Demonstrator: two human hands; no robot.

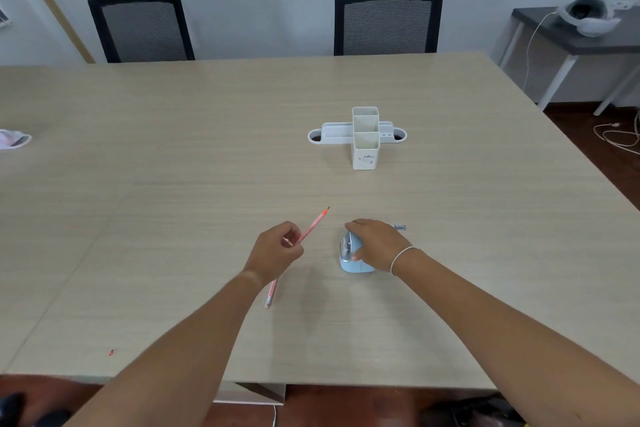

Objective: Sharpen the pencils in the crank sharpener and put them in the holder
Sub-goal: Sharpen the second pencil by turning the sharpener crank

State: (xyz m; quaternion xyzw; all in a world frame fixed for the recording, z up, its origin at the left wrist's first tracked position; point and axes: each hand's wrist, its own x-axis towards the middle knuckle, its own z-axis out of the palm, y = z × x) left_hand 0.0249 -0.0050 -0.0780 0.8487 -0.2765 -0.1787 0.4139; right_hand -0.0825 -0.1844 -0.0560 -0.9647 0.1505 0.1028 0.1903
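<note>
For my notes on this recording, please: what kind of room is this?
Probably an office or meeting room. A large pale wood-look table has two black mesh office chairs on its far side, and a white desk organiser stands on it. A small side table against the wall carries a cabled device.

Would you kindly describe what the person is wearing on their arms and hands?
Both forearms are bare, with no sleeves in view. The right hand has a thin pale band around its wrist. The left hand shows no band, watch or glove, and no rings are visible on either hand's fingers.
</note>
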